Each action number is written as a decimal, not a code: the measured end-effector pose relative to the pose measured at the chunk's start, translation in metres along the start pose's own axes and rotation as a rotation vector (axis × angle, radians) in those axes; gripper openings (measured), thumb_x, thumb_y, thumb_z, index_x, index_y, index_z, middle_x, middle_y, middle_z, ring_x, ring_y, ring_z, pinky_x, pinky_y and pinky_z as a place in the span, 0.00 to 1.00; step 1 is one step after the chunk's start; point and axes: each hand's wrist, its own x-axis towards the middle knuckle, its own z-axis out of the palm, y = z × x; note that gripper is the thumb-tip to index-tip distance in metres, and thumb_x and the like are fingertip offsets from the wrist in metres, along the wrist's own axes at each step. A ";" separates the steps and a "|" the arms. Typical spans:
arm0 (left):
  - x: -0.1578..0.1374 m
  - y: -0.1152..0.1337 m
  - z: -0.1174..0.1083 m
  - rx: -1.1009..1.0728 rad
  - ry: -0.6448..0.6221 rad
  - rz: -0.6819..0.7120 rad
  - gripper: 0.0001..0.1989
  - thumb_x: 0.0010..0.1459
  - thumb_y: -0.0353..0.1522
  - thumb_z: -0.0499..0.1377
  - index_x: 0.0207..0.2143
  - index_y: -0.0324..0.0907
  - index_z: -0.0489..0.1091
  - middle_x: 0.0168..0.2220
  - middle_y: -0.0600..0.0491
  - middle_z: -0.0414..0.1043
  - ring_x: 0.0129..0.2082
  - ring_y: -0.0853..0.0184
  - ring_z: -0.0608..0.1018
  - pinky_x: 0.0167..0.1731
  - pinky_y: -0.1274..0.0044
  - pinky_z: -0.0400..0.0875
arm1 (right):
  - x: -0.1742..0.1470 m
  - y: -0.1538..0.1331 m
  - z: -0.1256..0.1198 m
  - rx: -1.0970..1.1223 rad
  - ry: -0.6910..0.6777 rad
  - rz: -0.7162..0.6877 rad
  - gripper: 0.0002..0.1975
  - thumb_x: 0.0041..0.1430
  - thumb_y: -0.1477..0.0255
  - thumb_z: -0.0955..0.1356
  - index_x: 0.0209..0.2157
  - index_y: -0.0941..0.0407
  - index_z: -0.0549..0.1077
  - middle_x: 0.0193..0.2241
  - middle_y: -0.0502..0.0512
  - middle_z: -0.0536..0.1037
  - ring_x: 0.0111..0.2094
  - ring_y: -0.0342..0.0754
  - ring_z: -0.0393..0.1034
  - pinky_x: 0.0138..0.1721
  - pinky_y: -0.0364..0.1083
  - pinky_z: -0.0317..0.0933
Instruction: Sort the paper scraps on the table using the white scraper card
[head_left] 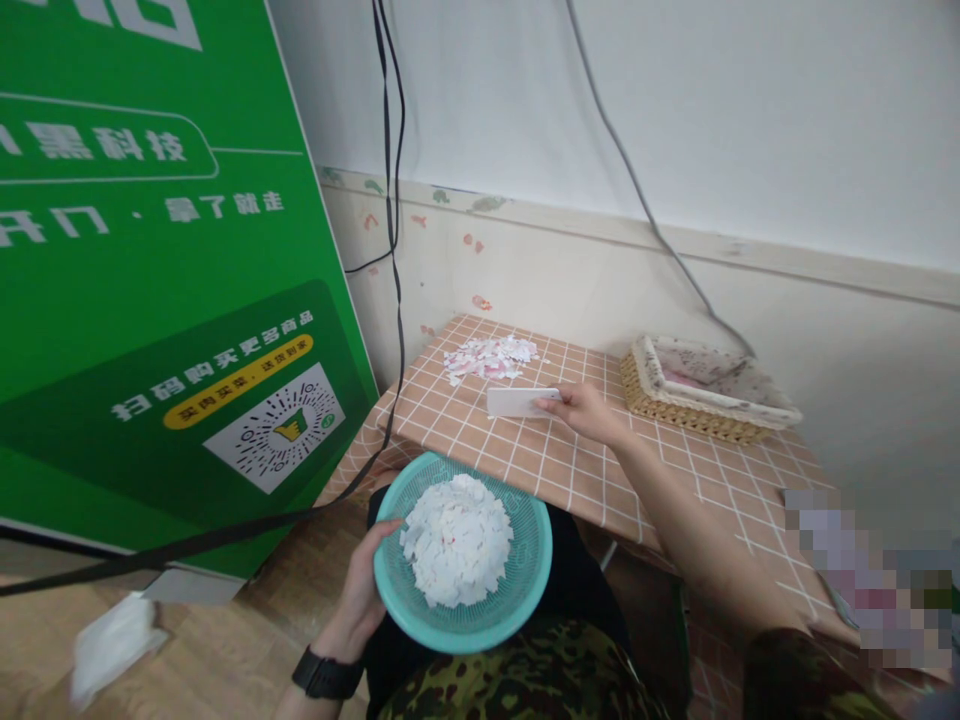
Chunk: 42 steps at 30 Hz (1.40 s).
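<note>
My left hand (365, 583) grips the left rim of a teal plastic colander (531, 590), thumb over the edge. A heap of white paper scraps (457, 540) fills its middle. The colander rests at my lap, just below the table's front edge. Over the table, my right hand (589, 410) pinches the right end of a flat white rectangular card (516, 402), its long side close to the cloth. Beyond the card lies a loose spread of white and pink paper scraps (487, 358). The fingers under the colander are hidden.
A checked brown cloth covers the table (592, 490). On its right stands a lined wicker basket (705, 390). A green printed cabinet (150, 300) rises at left, with a black cable (397, 300) hanging in front. A white packet (116, 640) lies on the floor.
</note>
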 end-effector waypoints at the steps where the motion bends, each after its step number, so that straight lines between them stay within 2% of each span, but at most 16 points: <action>1: 0.000 0.000 0.000 0.001 -0.001 -0.004 0.05 0.48 0.29 0.60 0.27 0.34 0.74 0.22 0.47 0.78 0.22 0.62 0.78 0.27 0.71 0.74 | -0.003 -0.001 0.001 0.014 0.001 -0.001 0.20 0.58 0.58 0.63 0.21 0.58 0.68 0.17 0.46 0.62 0.20 0.39 0.53 0.22 0.41 0.47; 5: -0.002 0.001 0.001 -0.017 -0.005 -0.003 0.05 0.48 0.28 0.60 0.27 0.34 0.74 0.22 0.48 0.78 0.22 0.63 0.78 0.27 0.71 0.74 | -0.015 -0.002 0.007 0.029 0.040 0.013 0.19 0.58 0.58 0.62 0.24 0.58 0.71 0.17 0.47 0.64 0.20 0.40 0.55 0.22 0.41 0.48; 8: -0.001 0.001 0.001 -0.022 -0.007 0.003 0.05 0.48 0.28 0.60 0.27 0.35 0.74 0.22 0.48 0.78 0.22 0.62 0.78 0.27 0.71 0.74 | -0.023 -0.002 0.015 -0.006 0.103 -0.028 0.18 0.60 0.60 0.61 0.26 0.58 0.71 0.19 0.49 0.67 0.22 0.41 0.57 0.24 0.42 0.50; 11: 0.000 0.000 0.000 -0.016 0.001 0.012 0.04 0.48 0.28 0.61 0.26 0.35 0.74 0.22 0.48 0.78 0.22 0.62 0.78 0.27 0.70 0.74 | -0.030 0.000 0.024 -0.042 0.151 -0.051 0.18 0.61 0.62 0.61 0.23 0.58 0.69 0.19 0.48 0.66 0.22 0.41 0.56 0.25 0.42 0.49; 14: 0.001 0.000 0.000 -0.017 -0.006 0.019 0.05 0.48 0.29 0.61 0.27 0.35 0.74 0.24 0.48 0.79 0.23 0.61 0.79 0.29 0.70 0.74 | -0.036 0.001 0.029 -0.020 0.170 -0.039 0.19 0.61 0.62 0.61 0.20 0.57 0.65 0.16 0.46 0.61 0.19 0.40 0.52 0.23 0.42 0.47; 18: -0.001 0.001 0.002 -0.025 -0.007 0.015 0.05 0.48 0.28 0.60 0.27 0.35 0.74 0.24 0.47 0.79 0.23 0.62 0.79 0.29 0.71 0.74 | -0.042 0.000 0.032 0.083 0.146 -0.017 0.18 0.60 0.61 0.62 0.20 0.57 0.65 0.18 0.46 0.61 0.20 0.39 0.51 0.22 0.42 0.47; 22: -0.003 0.002 0.002 -0.036 -0.005 0.006 0.04 0.48 0.28 0.60 0.27 0.35 0.74 0.23 0.48 0.79 0.23 0.63 0.78 0.28 0.72 0.74 | -0.046 0.000 0.036 0.098 0.210 0.053 0.19 0.60 0.61 0.62 0.19 0.57 0.64 0.17 0.45 0.58 0.20 0.39 0.50 0.22 0.42 0.46; 26: -0.001 0.001 0.001 -0.036 0.001 0.008 0.04 0.48 0.28 0.60 0.25 0.36 0.74 0.22 0.49 0.78 0.22 0.63 0.78 0.27 0.71 0.74 | -0.046 -0.003 0.040 0.068 0.236 0.089 0.18 0.60 0.61 0.62 0.22 0.58 0.67 0.18 0.47 0.62 0.21 0.40 0.53 0.23 0.42 0.48; 34: 0.002 0.001 -0.001 -0.020 -0.014 0.016 0.05 0.47 0.29 0.61 0.28 0.35 0.74 0.24 0.48 0.79 0.24 0.62 0.78 0.30 0.71 0.74 | -0.035 -0.003 0.046 0.040 0.208 0.089 0.21 0.61 0.58 0.60 0.20 0.57 0.64 0.16 0.46 0.61 0.20 0.40 0.53 0.23 0.42 0.47; 38: 0.002 0.003 -0.001 -0.014 -0.016 0.029 0.06 0.48 0.29 0.61 0.29 0.34 0.75 0.24 0.47 0.79 0.24 0.61 0.79 0.30 0.69 0.74 | -0.032 -0.008 0.049 0.080 0.149 0.079 0.20 0.60 0.59 0.61 0.22 0.58 0.68 0.17 0.47 0.64 0.20 0.40 0.54 0.23 0.42 0.48; 42: 0.000 0.005 0.001 -0.029 -0.009 0.035 0.04 0.47 0.28 0.61 0.28 0.35 0.74 0.24 0.48 0.78 0.23 0.62 0.78 0.28 0.71 0.74 | -0.048 -0.026 0.050 0.113 0.076 0.069 0.18 0.60 0.61 0.61 0.25 0.58 0.73 0.17 0.48 0.66 0.20 0.40 0.55 0.22 0.41 0.49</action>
